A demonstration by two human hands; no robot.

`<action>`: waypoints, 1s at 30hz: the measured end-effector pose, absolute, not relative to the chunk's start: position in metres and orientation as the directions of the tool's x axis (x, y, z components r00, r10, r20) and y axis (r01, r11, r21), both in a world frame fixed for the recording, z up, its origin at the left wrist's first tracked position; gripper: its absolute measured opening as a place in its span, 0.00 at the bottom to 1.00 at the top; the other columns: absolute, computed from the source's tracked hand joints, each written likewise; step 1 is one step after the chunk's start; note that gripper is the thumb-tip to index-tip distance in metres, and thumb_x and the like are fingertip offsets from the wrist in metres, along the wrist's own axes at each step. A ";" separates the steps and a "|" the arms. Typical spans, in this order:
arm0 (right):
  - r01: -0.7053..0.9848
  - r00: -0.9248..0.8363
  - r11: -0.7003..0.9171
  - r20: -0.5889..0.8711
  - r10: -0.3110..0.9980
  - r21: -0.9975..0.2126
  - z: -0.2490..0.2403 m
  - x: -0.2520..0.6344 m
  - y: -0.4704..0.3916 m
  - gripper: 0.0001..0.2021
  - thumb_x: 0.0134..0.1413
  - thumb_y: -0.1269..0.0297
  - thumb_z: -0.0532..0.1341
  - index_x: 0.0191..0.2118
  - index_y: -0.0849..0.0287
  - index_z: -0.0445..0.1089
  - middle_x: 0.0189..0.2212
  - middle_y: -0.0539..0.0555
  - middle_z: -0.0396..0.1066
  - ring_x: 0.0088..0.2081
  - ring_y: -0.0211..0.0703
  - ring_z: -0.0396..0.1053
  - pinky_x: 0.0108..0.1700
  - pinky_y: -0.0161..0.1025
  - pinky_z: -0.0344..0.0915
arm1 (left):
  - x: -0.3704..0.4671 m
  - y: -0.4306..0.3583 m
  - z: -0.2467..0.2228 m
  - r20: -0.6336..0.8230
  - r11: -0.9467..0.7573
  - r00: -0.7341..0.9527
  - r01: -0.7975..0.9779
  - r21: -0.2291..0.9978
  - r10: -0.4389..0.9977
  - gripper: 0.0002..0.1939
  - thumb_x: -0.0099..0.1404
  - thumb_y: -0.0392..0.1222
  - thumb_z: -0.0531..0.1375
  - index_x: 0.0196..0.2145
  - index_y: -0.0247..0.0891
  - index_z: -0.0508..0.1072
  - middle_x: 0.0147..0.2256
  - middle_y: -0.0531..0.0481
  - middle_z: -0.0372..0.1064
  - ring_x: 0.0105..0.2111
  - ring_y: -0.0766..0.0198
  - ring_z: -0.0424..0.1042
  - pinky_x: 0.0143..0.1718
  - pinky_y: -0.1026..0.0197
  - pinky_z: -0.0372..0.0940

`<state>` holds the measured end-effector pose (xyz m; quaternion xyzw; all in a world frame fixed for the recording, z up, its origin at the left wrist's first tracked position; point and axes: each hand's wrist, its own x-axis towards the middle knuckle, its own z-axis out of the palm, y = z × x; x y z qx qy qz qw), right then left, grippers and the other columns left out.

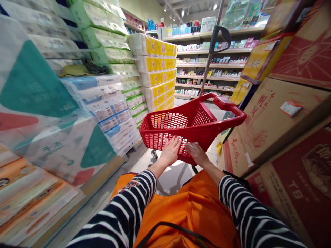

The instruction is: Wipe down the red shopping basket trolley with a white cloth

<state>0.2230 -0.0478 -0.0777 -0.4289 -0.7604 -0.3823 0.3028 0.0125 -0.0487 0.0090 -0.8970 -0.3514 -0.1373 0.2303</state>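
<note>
A red plastic shopping cart (168,132) with a perforated basket stands side-on before me, its handle toward the right. My left hand (171,151) lies against the near basket wall, fingers stretched out, holding nothing that I can see. Beside it, my right hand (198,154) is at the same wall, fingers curled. Something pale shows at its fingertips, too blurred to name. The basket's inside shows no goods through the part I can see.
Stacked tissue packs (111,113) line the left side on low pallets, with yellow-and-white packs (157,65) farther on. Cardboard cartons (269,117) rise close on the right. A metal pole (207,74) with a dark bracket stands behind the cart. Stocked shelves (219,65) span the back.
</note>
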 end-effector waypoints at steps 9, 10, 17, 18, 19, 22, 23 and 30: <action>0.959 -0.183 0.245 0.970 0.157 0.141 -0.019 0.257 -0.090 0.16 0.61 0.72 0.50 0.51 0.58 0.68 0.50 0.53 0.66 0.57 0.44 0.53 0.57 0.47 0.55 | 0.037 -0.055 -0.006 0.294 -0.682 0.746 0.666 -0.302 0.598 0.31 0.59 0.33 0.49 0.61 0.28 0.51 0.63 0.40 0.38 0.62 0.50 0.38 0.60 0.42 0.38; 0.974 -0.126 0.202 0.987 0.097 0.104 -0.003 0.264 -0.094 0.16 0.60 0.73 0.50 0.51 0.57 0.68 0.51 0.53 0.65 0.58 0.45 0.52 0.58 0.48 0.54 | 0.041 -0.055 -0.003 0.307 -0.684 0.747 0.664 -0.302 0.590 0.31 0.59 0.33 0.49 0.61 0.29 0.51 0.63 0.40 0.38 0.62 0.50 0.38 0.60 0.42 0.38; 0.965 -0.201 0.210 0.955 0.217 0.155 -0.047 0.266 -0.083 0.16 0.60 0.74 0.48 0.48 0.61 0.69 0.49 0.53 0.67 0.53 0.44 0.56 0.55 0.46 0.57 | 0.052 -0.062 -0.002 0.310 -0.704 0.768 0.639 -0.309 0.561 0.32 0.59 0.34 0.49 0.62 0.30 0.50 0.63 0.40 0.39 0.62 0.50 0.39 0.60 0.42 0.39; 0.956 -0.244 0.235 0.925 0.293 0.178 -0.064 0.261 -0.081 0.17 0.61 0.75 0.47 0.48 0.61 0.70 0.48 0.53 0.67 0.52 0.44 0.57 0.54 0.46 0.58 | 0.050 -0.063 -0.004 0.297 -0.700 0.768 0.640 -0.315 0.568 0.32 0.60 0.34 0.49 0.62 0.29 0.51 0.63 0.40 0.39 0.62 0.50 0.39 0.60 0.43 0.39; 0.946 -0.281 0.256 0.894 0.350 0.197 -0.076 0.255 -0.079 0.17 0.60 0.75 0.47 0.47 0.61 0.70 0.48 0.54 0.68 0.51 0.44 0.58 0.53 0.46 0.58 | 0.047 -0.063 -0.006 0.284 -0.697 0.768 0.641 -0.321 0.574 0.31 0.60 0.34 0.49 0.61 0.29 0.51 0.63 0.39 0.39 0.62 0.51 0.39 0.60 0.43 0.39; 0.942 -0.299 0.264 0.872 0.387 0.206 -0.078 0.240 -0.078 0.16 0.60 0.73 0.49 0.48 0.60 0.70 0.48 0.55 0.68 0.52 0.45 0.58 0.53 0.46 0.57 | 0.041 -0.062 -0.010 0.262 -0.689 0.762 0.648 -0.326 0.592 0.31 0.60 0.34 0.49 0.61 0.29 0.51 0.63 0.40 0.39 0.62 0.51 0.39 0.60 0.44 0.39; 0.949 -0.279 0.247 0.891 0.358 0.197 -0.066 0.236 -0.078 0.16 0.61 0.72 0.49 0.49 0.60 0.69 0.49 0.54 0.67 0.53 0.45 0.56 0.54 0.46 0.56 | 0.039 -0.060 -0.010 0.262 -0.681 0.755 0.656 -0.324 0.602 0.32 0.60 0.35 0.49 0.62 0.29 0.50 0.63 0.40 0.39 0.62 0.51 0.39 0.60 0.44 0.39; 0.948 -0.278 0.240 0.914 0.296 0.210 -0.022 0.216 -0.053 0.17 0.62 0.71 0.49 0.54 0.60 0.65 0.53 0.53 0.63 0.58 0.48 0.51 0.57 0.47 0.51 | 0.017 -0.049 -0.013 0.305 -0.614 0.686 0.728 -0.305 0.661 0.33 0.59 0.33 0.49 0.63 0.30 0.47 0.64 0.41 0.35 0.63 0.52 0.36 0.60 0.44 0.39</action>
